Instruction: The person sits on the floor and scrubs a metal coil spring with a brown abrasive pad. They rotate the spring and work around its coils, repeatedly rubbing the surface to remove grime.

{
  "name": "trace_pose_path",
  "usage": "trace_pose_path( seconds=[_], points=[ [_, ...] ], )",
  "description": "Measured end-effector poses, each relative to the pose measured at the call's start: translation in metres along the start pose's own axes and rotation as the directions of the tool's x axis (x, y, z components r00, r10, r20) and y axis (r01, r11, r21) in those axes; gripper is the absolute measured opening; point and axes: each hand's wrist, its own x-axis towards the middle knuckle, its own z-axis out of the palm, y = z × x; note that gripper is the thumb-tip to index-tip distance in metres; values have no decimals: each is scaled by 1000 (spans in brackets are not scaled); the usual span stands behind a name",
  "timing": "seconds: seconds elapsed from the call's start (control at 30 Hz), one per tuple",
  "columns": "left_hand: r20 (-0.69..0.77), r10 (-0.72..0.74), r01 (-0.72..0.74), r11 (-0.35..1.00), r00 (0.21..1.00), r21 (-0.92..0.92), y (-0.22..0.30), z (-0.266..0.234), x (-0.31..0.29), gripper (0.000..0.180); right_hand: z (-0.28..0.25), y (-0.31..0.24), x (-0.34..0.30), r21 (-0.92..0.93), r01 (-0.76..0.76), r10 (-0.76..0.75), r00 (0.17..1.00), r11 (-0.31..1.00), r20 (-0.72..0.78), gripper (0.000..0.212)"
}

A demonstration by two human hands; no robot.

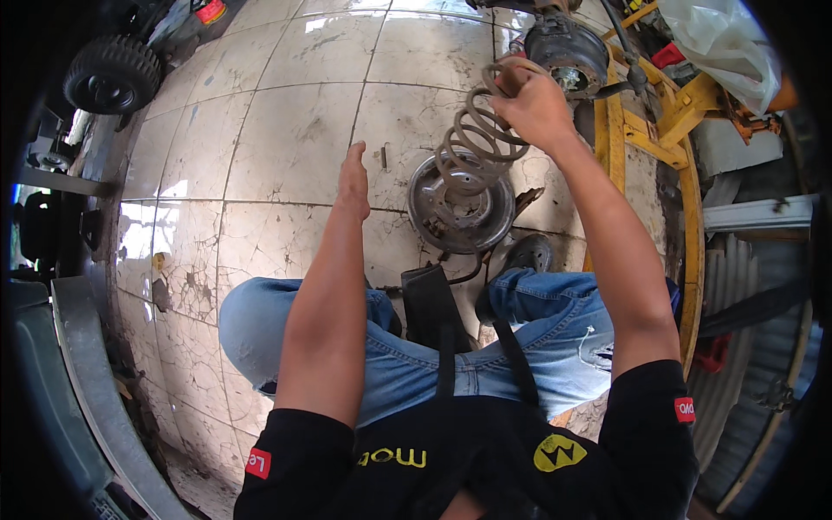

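Coil spring [479, 139] sits in my right hand [530, 108], whose fingers are clamped around its top turns, and from there it hangs tilted down to the left so that its lower end rests on or just above the round brake backing plate [459, 208] lying flat on the tiled floor [286, 147]; I cannot tell whether the two actually touch. I judge the grip at the top lets me steer the loose lower end while the weight hangs below. My left hand [353, 178] holds nothing: it is flat, fingers together and stretched forward, hovering beside the plate, near but apart from the spring, probably kept close to steady whatever shifts. The spring looks worn, a dull brownish grey with rust tones, its wire thick and its turns evenly spaced and open, widening slightly toward the bottom. Just beyond my right hand a grimy wheel hub [568, 54] is mounted by a yellow steel frame [646, 130], and a small black tyre [111, 74] stands well apart at the far left. My knees in blue jeans [407, 364] bracket the work
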Motion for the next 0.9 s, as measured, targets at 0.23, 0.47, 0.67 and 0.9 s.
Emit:
trace_pose_path(
  seconds=[0.23,0.47,0.67,0.9],
  points=[
    [-65,87,-84,995,994,52,14,9,-3,88,19,45,-3,-155,-39,33,999,987,-40,38],
    [-29,187,-182,977,982,113,31,30,-31,76,45,21,-40,-232,-74,101,989,970,106,37],
    [73,297,-306,912,952,273,19,33,-19,67,73,4,-52,-226,205,-198,979,952,53,20],
    [311,236,-308,929,921,207,40,69,-45,67,76,10,-48,24,345,-343,920,938,187,21]
  ],
)
